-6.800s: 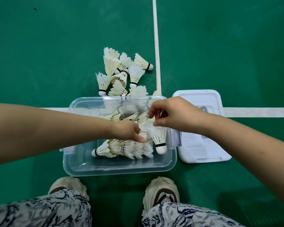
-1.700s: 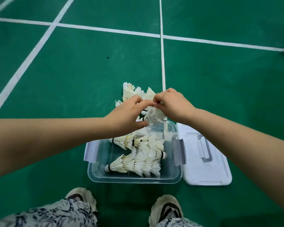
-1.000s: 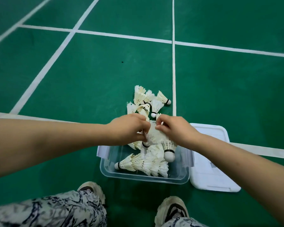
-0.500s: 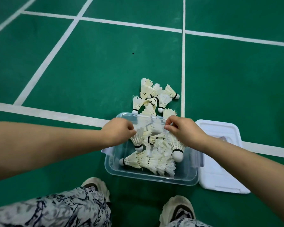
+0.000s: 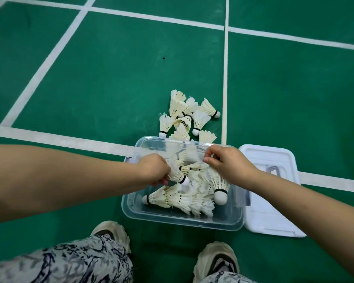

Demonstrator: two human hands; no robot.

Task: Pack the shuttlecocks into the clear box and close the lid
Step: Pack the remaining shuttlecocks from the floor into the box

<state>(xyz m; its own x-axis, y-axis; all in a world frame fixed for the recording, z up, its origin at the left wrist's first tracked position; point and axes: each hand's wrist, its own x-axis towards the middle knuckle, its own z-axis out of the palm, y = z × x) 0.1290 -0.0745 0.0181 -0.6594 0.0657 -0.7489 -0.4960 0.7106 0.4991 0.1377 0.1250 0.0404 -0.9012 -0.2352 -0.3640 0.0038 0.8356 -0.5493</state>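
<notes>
Shuttlecocks [image 5: 180, 199] lie stacked inside the clear box [image 5: 131, 209] on the green court floor [image 5: 110, 88], with a loose pile [image 5: 187, 117] just past its far rim. Over the box, the left hand [image 5: 153, 170] grips a shuttlecock [image 5: 179, 176]. The right hand [image 5: 227, 164] pinches a second shuttlecock [image 5: 220, 186] by its feathers, and the white lid [image 5: 274, 221] lies beside the box.

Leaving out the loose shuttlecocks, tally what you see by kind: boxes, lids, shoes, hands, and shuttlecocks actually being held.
clear box: 1
white lid: 1
shoes: 2
hands: 2, left hand and right hand
held shuttlecocks: 2, one in each hand
Total: 8
</notes>
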